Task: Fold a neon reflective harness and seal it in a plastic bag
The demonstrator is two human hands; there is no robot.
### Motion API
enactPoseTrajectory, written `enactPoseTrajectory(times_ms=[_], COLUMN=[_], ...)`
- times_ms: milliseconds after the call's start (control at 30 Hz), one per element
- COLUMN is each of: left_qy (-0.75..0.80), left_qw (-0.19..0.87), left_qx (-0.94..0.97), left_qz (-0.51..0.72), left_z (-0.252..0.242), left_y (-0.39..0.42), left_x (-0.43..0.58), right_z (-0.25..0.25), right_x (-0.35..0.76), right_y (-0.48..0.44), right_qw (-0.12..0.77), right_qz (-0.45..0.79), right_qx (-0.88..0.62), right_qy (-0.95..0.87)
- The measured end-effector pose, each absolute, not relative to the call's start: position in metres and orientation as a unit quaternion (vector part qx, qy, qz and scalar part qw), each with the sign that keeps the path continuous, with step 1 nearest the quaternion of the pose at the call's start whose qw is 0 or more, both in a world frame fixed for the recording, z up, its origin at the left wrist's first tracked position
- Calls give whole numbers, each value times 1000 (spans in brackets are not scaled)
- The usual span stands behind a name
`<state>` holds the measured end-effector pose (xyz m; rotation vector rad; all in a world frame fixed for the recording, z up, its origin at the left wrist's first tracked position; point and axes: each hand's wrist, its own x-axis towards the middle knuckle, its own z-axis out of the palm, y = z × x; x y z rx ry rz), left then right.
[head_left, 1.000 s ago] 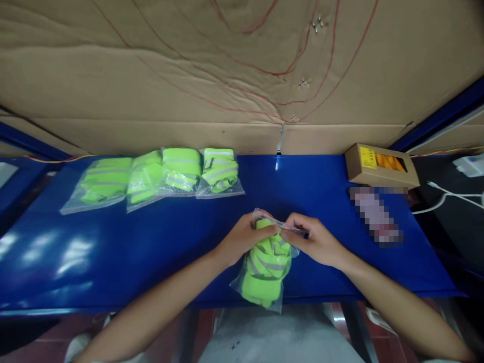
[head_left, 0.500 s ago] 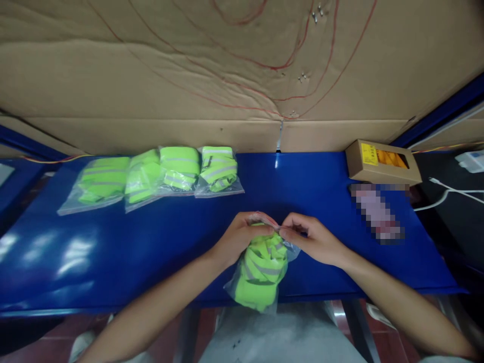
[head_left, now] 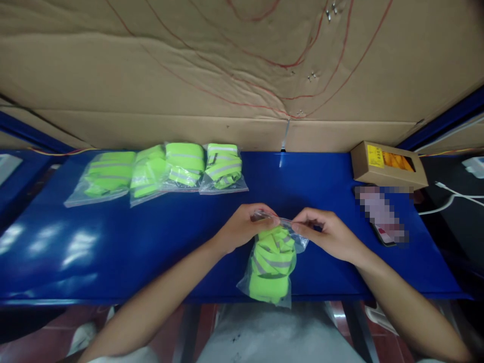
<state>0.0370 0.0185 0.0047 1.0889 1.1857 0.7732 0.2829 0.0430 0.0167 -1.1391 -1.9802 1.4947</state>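
Note:
A clear plastic bag with a folded neon-green item and grey reflective strips inside hangs between my hands, over the table's front part. My left hand pinches the bag's top edge near its middle. At the right end of that edge, my right hand grips the bag between thumb and fingers. The edge is stretched between both pinches. Farther back on the left, several similar bags lie in a row, the rightmost one with its edge toward me.
The blue table runs up to a cardboard wall with red cords. An open-windowed cardboard box with orange contents stands at the back right. In front of it lies a blurred-out phone. White cables are at the far right.
My hands have moved slightly farther apart along the bag's top edge, which now shows as a straighter line between them. The whole view has shifted slightly.

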Motion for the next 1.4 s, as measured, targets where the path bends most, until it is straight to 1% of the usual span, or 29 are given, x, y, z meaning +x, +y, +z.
enactPoseTrajectory(times_ms=[100,200,400,567,767,1000,1200,1400], left_qy=[495,468,472,473,485,479,456,469], left_qw=[651,678,659,646,630,620,631,616], left_qx=[494,502,519,527,526,540,565,558], left_qz=[296,263,270,285,300,307,273,299], left_z=[4,3,3,2,9,15,18,15], left_y=[25,30,27,23,22,27,25,20], left_x=[28,21,21,27,24,13,18,28], right_z=[16,15,15,14,20,24,18,14], right_x=[283,281,277,279,290,293,283,277], right_y=[43,41,36,39,48,50,42,38], right_qw=[197,172,154,162,147,176,236,239], right_qz=[498,472,424,461,507,508,484,474], right_qx=[-419,-409,-390,-381,-374,-388,-376,-361], right_qy=[-733,-762,-803,-785,-763,-749,-754,-767])
